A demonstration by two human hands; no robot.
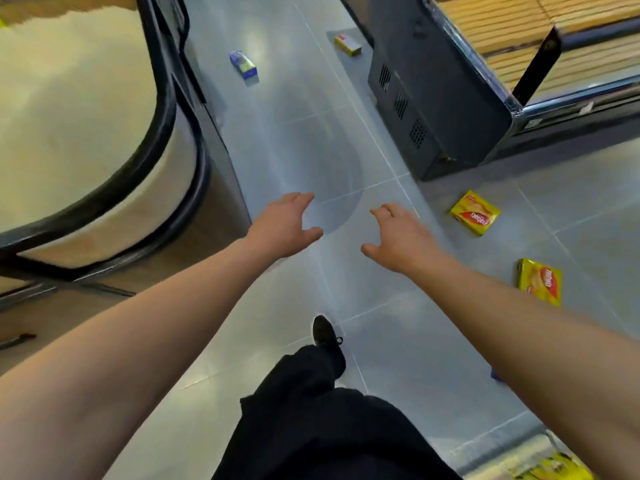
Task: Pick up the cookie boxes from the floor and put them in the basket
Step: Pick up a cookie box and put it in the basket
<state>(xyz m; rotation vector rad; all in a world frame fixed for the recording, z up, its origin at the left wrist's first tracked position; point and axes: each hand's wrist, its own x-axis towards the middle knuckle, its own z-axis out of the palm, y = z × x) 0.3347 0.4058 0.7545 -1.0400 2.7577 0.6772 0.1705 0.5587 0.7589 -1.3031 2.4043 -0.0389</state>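
Left hand (pixel 285 227) and right hand (pixel 401 237) hung empty, fingers loosely spread, over glossy grey tiles (pixel 398 358). Two flat yellow cardboard boxes (pixel 475 212) (pixel 540 281) lay rightward.

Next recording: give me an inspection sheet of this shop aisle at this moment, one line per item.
Surface: grey tiled floor, glossy.
Job's things: four boxes on the floor: blue box, far yellow box, two nearer yellow boxes. Basket: not seen.
Clutter: yellow packaging at the bottom right edge.
Grippers: left hand and right hand stretched forward, fingers relaxed, empty.
Cables: nothing seen.
Surroundings: grain bin left, dark display cabinet right.
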